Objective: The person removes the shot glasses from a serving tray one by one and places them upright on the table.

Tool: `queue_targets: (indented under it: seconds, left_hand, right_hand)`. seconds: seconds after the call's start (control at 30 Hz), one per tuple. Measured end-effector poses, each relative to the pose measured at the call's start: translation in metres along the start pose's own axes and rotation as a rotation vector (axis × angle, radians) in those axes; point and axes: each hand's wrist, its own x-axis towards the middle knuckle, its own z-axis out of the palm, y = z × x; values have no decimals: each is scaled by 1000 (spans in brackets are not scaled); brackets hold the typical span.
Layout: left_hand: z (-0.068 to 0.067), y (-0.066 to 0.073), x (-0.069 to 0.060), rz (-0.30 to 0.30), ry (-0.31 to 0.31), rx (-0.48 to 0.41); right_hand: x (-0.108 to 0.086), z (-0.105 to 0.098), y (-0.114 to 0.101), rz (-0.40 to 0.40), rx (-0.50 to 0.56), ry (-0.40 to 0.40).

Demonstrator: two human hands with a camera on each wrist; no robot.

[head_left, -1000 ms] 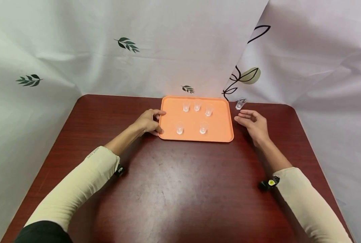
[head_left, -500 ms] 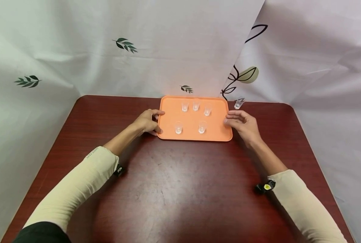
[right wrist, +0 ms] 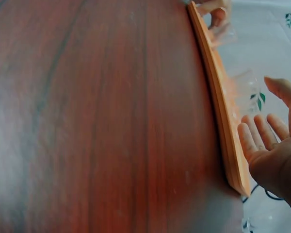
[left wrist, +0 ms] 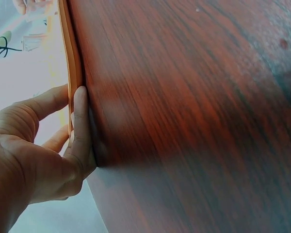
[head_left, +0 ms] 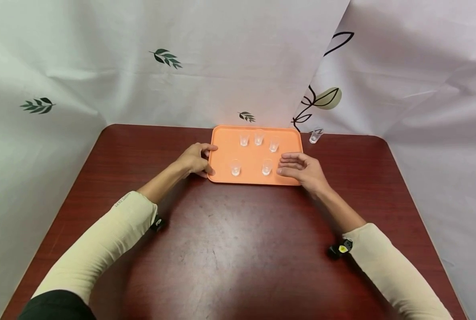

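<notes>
An orange tray (head_left: 250, 178) lies at the far side of the table, with several small clear plastic cups standing on it. My left hand (head_left: 194, 160) grips the tray's left edge; in the left wrist view the fingers of that hand (left wrist: 48, 141) lie on both sides of the rim. Over the right part of the tray is my right hand (head_left: 303, 171), its fingers extended and holding nothing. Its thumb and fingertips are close to the front right cup (head_left: 267, 167), apart from it in the right wrist view. Another cup (head_left: 244, 139) stands in the back row.
One more clear cup (head_left: 315, 135) is on the dark red wooden table (head_left: 230, 240), right of the tray near the back edge. A pale cloth (head_left: 222, 58) with leaf prints hangs behind the table and along its sides.
My right hand has moved left, from beside the lone cup on the table to above the tray's right part near the front right cup. My left hand has stayed on the tray's edge.
</notes>
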Motion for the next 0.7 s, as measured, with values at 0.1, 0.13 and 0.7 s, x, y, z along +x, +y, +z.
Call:
queue_targets:
  seconds: [0.1,0.13,0.7]
  left_hand:
    - [0,0,0,0,1,-1]
    - [0,0,0,0,3,-2]
    - [0,1,0,-7,3,-2]
  right_hand:
    - [1,7,2,9,6,-33]
    - [1,9,2,11,12,-44]
    - [5,32,4,12,-66,-12]
